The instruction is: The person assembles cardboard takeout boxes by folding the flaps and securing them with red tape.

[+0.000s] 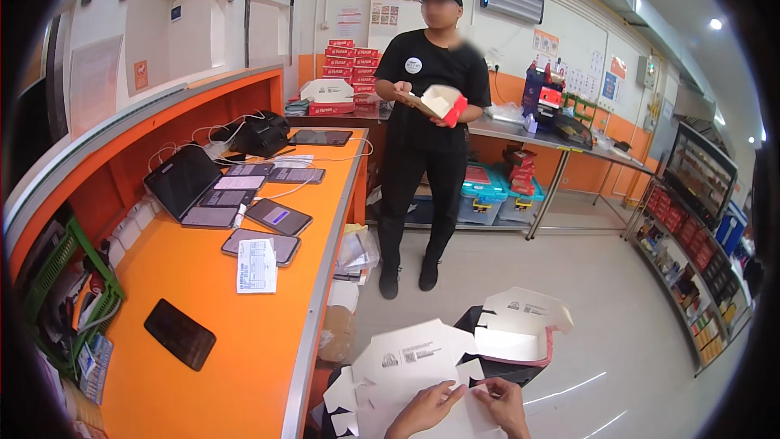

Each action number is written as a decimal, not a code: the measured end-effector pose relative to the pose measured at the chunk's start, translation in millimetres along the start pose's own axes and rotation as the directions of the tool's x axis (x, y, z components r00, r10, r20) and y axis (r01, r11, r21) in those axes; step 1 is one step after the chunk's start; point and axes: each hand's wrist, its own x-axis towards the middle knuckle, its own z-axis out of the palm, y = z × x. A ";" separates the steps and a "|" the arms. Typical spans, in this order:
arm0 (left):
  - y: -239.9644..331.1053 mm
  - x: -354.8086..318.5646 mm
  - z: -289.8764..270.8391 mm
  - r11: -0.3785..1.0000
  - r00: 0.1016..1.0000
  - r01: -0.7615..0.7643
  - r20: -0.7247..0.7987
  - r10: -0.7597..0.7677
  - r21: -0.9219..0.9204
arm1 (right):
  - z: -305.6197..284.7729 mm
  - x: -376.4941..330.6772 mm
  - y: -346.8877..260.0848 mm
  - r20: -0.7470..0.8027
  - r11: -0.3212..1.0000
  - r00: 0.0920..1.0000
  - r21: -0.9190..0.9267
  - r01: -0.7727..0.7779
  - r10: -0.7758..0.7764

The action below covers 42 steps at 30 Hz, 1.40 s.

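A flat, unfolded white cardboard box (pixel 410 358) lies low in front of me, with slotted flaps at its left corner and small dark print on it. My left hand (pixel 426 408) rests on the cardboard, fingers stretched toward the right. Beside it, my right hand (pixel 501 406) has bent fingers pinching a small flap at the right side. Just beyond sits a folded food box (pixel 512 345) with its lid raised, white inside and red outside, on a dark surface.
To my left runs an orange counter (pixel 244 341) with phones, a tablet (pixel 321 137), a receipt (pixel 257 265) and a green basket (pixel 97 309). A co-worker (pixel 431 114) stands ahead holding an open box (pixel 440 102). Stacked red boxes (pixel 340 65) are behind; a shelf rack (pixel 691 264) stands right.
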 end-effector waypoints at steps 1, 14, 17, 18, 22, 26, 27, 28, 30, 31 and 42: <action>-10.8 5.7 7.1 0.992 0.999 -0.039 -0.019 0.037 -0.121 | 4.2 -0.5 -10.9 0.032 0.999 0.999 -0.008 0.038 -0.038; -78.3 24.0 10.7 0.562 0.975 0.006 -0.121 -0.189 -0.827 | 34.2 -18.9 2.0 0.414 0.964 0.894 0.257 0.064 -0.170; -94.8 37.1 14.7 0.497 0.954 -0.110 -0.231 -0.188 -0.861 | 19.8 -31.3 38.0 0.287 0.887 0.947 0.461 -0.003 -0.146; -93.3 37.2 12.2 0.483 0.939 -0.158 -0.283 -0.197 -0.861 | 13.9 -38.7 38.7 0.268 0.905 0.951 0.425 0.027 -0.155; -80.7 35.4 15.8 0.441 0.908 -0.261 -0.374 -0.190 -0.858 | 9.9 -52.7 74.0 0.209 0.972 0.969 0.220 0.084 -0.131; -75.2 28.7 26.3 0.511 0.935 -0.237 -0.337 -0.112 -0.826 | 36.4 -46.5 83.2 -0.009 0.976 0.976 0.008 0.219 -0.219; -73.7 28.3 27.3 0.553 0.939 -0.239 -0.336 -0.078 -0.798 | 41.0 -42.5 69.0 -0.034 0.971 0.971 -0.014 0.238 -0.238; -71.7 26.4 28.4 0.556 0.929 -0.265 -0.362 -0.071 -0.788 | 43.6 -40.6 51.9 -0.002 0.966 0.967 -0.031 0.255 -0.255; -82.7 30.8 38.5 0.738 0.922 -0.163 -0.368 -0.122 -0.655 | 40.0 -43.0 17.9 0.057 0.952 0.956 -0.087 0.293 -0.289; -88.9 33.5 43.5 0.809 0.914 -0.106 -0.378 -0.149 -0.578 | 45.1 -41.1 22.1 0.051 0.935 0.942 -0.119 0.335 -0.331; -83.2 34.3 50.9 0.788 0.856 -0.157 -0.480 -0.192 -0.595 | 46.6 -39.9 27.9 0.012 0.897 0.930 -0.260 0.357 -0.366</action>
